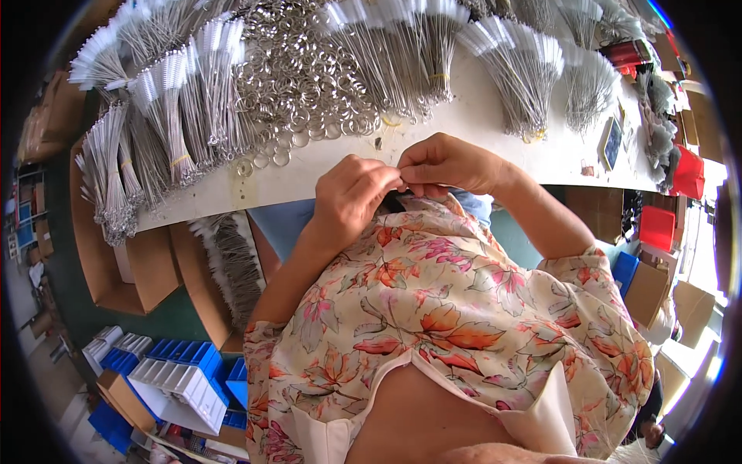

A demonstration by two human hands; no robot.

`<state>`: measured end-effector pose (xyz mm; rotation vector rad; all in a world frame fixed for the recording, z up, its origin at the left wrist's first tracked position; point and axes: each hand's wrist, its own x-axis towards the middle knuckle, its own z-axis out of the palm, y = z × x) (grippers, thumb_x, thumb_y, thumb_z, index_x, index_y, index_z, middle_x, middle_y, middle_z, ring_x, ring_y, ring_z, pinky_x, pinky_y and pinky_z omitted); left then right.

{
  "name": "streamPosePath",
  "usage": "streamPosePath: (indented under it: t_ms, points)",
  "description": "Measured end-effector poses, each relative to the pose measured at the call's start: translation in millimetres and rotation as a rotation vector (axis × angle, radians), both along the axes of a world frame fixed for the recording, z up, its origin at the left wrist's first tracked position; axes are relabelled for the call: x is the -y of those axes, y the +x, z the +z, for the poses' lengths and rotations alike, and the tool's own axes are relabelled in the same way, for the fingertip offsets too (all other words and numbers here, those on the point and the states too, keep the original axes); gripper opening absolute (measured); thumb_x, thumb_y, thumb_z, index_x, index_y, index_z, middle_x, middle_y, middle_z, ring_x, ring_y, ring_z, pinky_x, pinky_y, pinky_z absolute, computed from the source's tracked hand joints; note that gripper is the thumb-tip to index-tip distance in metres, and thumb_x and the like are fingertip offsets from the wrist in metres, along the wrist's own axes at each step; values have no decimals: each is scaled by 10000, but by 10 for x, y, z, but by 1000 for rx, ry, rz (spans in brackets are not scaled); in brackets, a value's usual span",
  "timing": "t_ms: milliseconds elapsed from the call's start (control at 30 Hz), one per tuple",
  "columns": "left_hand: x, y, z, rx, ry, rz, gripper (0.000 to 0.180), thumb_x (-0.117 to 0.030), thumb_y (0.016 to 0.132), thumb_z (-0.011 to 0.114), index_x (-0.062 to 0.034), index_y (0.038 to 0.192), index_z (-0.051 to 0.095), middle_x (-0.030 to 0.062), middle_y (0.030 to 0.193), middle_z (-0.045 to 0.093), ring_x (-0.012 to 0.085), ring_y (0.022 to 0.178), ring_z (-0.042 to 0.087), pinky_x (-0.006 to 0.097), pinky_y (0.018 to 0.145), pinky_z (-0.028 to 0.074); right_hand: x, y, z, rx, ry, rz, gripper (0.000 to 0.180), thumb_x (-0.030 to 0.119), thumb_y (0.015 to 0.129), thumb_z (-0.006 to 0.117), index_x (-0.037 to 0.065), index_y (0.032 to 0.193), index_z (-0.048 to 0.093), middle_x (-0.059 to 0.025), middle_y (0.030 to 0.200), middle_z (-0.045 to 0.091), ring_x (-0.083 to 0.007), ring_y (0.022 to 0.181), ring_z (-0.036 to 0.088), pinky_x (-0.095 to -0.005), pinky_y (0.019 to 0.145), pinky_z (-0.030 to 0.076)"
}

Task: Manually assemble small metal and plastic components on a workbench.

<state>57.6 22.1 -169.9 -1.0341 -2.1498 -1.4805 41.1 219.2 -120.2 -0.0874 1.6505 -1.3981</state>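
Observation:
My left hand and my right hand meet at the table's near edge, just above my lap. Both are closed, with thumbs and fingertips pinched together. Whatever sits between the fingertips is too small or too hidden to make out. Beyond my hands lies a big heap of silver metal rings, with some loose rings spilling toward the near edge. Bundles of thin wire brushes with white bristle ends lie to the left of the heap. More such brush bundles lie beyond my hands, and others to the right.
The white table ends close to my body. A dark flat rectangular object lies at its right. Open cardboard boxes stand at the lower left, one holding more brushes. Blue and white plastic bins and red containers stand lower down.

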Motion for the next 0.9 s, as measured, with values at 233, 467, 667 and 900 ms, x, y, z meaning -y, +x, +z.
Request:
streamPosePath:
  t_ms: [233,467,667,900]
  points:
    - [362,-600,-58,-90,-468,170,253,14,607,719,-69,827,626,20,743,540,180,699,549,301,583,461,-209,5,-171,-1122,790,324,88,119,801,555,51,793,611,-86,754,627,-261,660,602,-373,601,470]
    - [297,-721,-99,-202,-507,146,132,-17,676,678,-66,778,611,37,747,531,171,691,532,280,581,444,-114,49,-276,-967,439,-125,105,131,817,556,50,826,623,-89,726,626,-248,640,599,-337,583,467]
    - [353,-655,37,797,175,83,112,-137,877,543,-36,832,542,17,747,565,82,623,472,217,568,389,106,-169,-131,-760,114,-405,148,159,834,574,42,892,644,-45,675,615,-106,599,558,-258,556,445]
    - [243,-512,269,795,445,-80,120,-143,905,508,-24,921,512,38,815,559,73,669,506,201,593,409,424,-300,96,-576,-194,-420,153,142,836,600,20,922,632,-39,829,587,-78,600,533,-218,531,431]
